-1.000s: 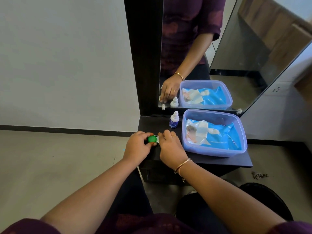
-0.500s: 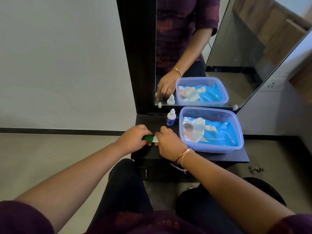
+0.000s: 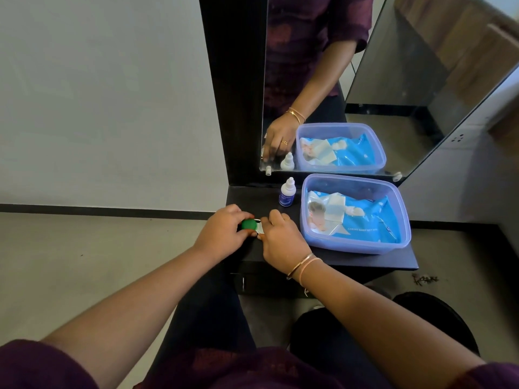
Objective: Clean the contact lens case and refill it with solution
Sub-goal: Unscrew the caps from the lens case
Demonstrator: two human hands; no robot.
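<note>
dark shelf (image 3: pixel 351 261) below a wall mirror (image 3: pixel 407 88), with pale wall and floor off to the left. i only have the one head view, looking down over both forearms.

the contact lens case (image 3: pixel 254 226) lies low on the shelf near its left edge, caught between the two hands. the left hand (image 3: pixel 222 231) has thumb and fingers curled in a narrow pinch round the green cap (image 3: pixel 248 224). the right hand (image 3: pixel 282 238) is bent down over the other half. only a sliver of white shows past its fingertips, so i cannot tell what sits under there. i judge the right hand is pinning the case to the shelf so the left can twist the green cap off. the cap looks seated, so i take it the cleaning has not begun.

the solution bottle (image 3: pixel 287 193) stands upright on the far side of the hands, capped and just left of the plastic tub (image 3: pixel 405 220). to me it is parked within easy reach for the refill. the tub has no lid on it and holds a blue pack of wet wipes (image 3: pixel 365 220), probably there for wiping the case. the mirror repeats the right hand, bottle and tub, and adds nothing about the grip.

my worry is the case skidding on the smooth shelf if the bracing hand eases.
</note>
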